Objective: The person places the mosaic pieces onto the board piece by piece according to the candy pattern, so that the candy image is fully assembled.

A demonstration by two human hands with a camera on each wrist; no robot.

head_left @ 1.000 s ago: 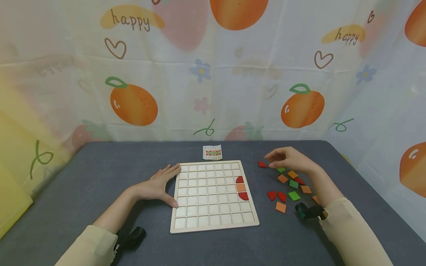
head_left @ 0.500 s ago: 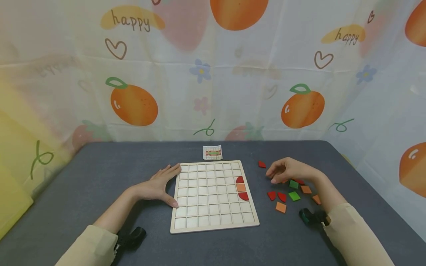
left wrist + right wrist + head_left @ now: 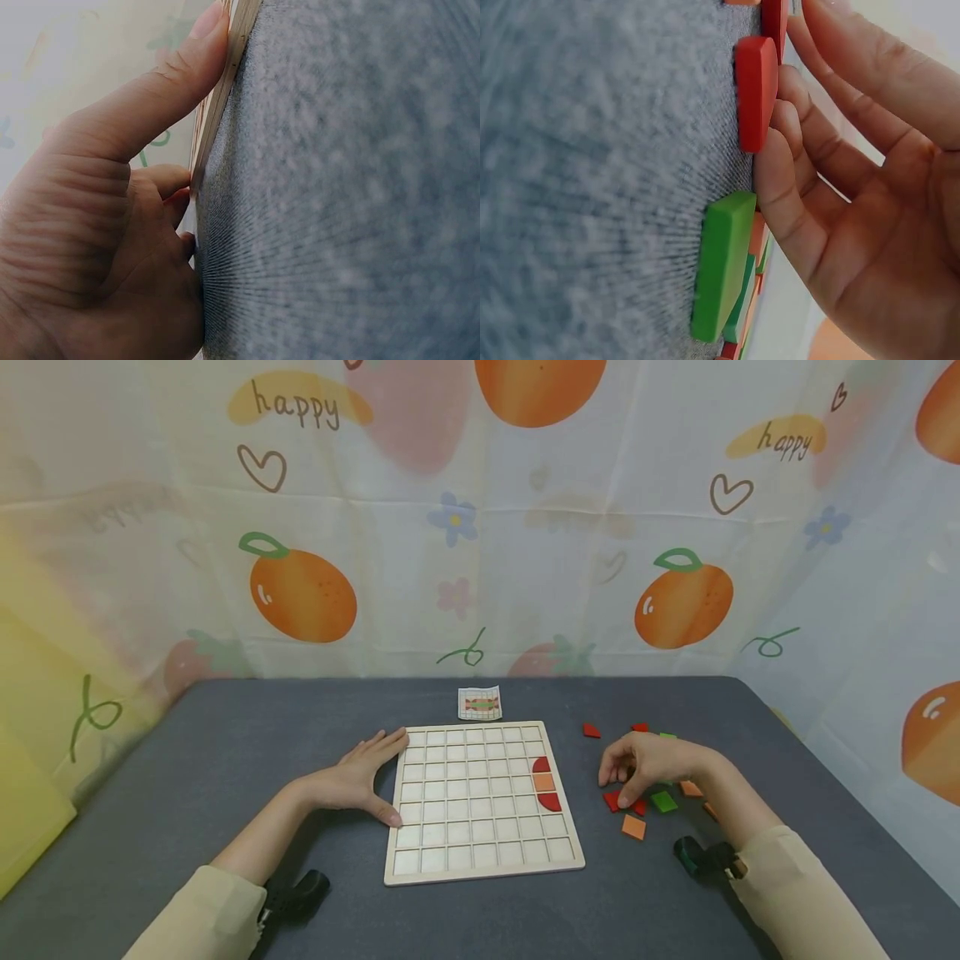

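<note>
My left hand [image 3: 352,787] lies spread along the left edge of a light wooden grid board [image 3: 459,810], thumb and fingertips on its rim. In the left wrist view, the thumb [image 3: 161,101] rests against the board's edge. Two red curved tiles [image 3: 550,802] with an orange square tile [image 3: 543,782] between them sit in the board's right-hand column. My right hand [image 3: 651,762] hovers low over loose tiles, fingers loosely bent. Its thumb tip is right at a red tile [image 3: 611,801]; in the right wrist view, fingertips hang close beside another red tile [image 3: 757,94].
Several loose tiles surround the right hand, including a green square [image 3: 663,802], an orange square [image 3: 633,827] and a red one [image 3: 591,731] farther back. A small pattern card [image 3: 480,703] lies behind the board. A printed curtain [image 3: 495,593] hangs behind the table.
My right hand has moved from the back of the loose tiles toward the front ones, uncovering red and green tiles behind it. The left hand and board stay put.
</note>
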